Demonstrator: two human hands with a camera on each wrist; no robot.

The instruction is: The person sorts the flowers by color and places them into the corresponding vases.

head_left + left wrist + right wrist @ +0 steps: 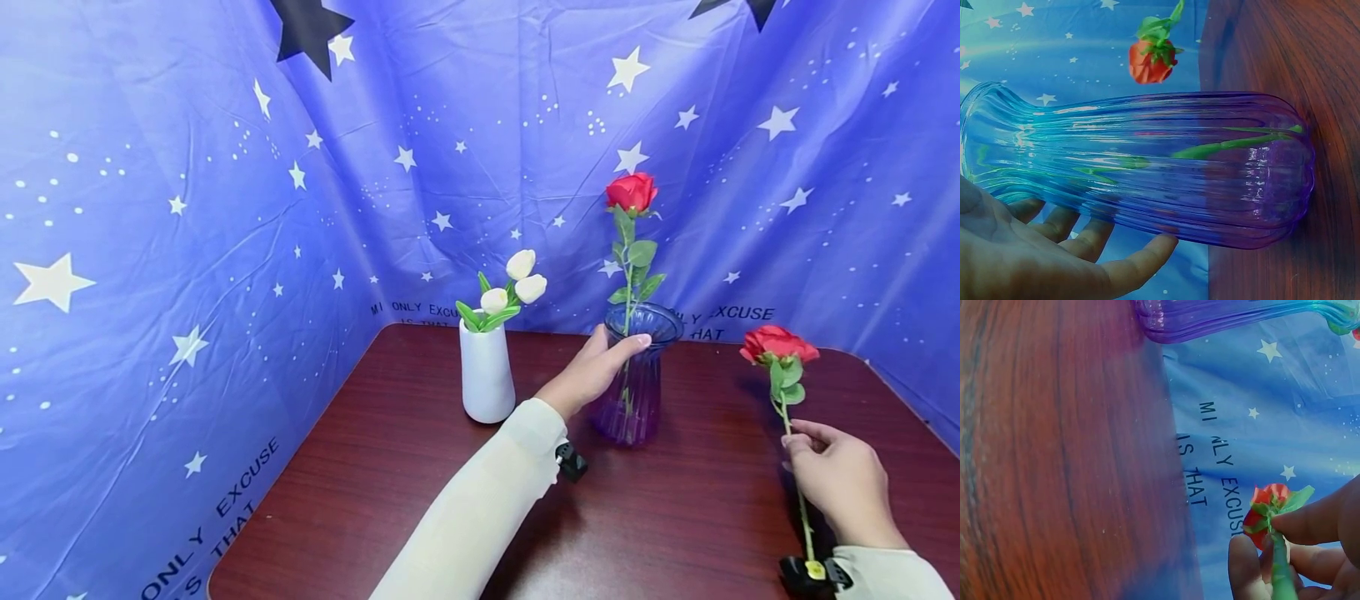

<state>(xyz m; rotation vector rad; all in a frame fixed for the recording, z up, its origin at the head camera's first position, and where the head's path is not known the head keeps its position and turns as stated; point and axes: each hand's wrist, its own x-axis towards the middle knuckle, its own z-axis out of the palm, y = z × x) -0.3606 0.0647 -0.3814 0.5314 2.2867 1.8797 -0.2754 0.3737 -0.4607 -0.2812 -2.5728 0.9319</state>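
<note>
A ribbed glass vase (636,392), blue at the rim and purple at the base, stands upright on the table. My left hand (596,367) holds it near the neck, thumb across the front; the left wrist view shows the fingers (1141,262) along its side. One red rose (632,193) stands in this vase, its green stem (1229,147) visible through the glass. To the right, my right hand (843,475) pinches the stem of a second red rose (780,343), bloom upward and apart from the vase. In the right wrist view that stem (1282,569) passes between thumb and fingers.
Left of the glass vase is a white vase (487,375) with white tulips (521,279). Both vases stand on a dark red wooden table (375,467). A blue star-printed cloth (487,125) hangs behind and along the sides. Each wrist bears a black camera.
</note>
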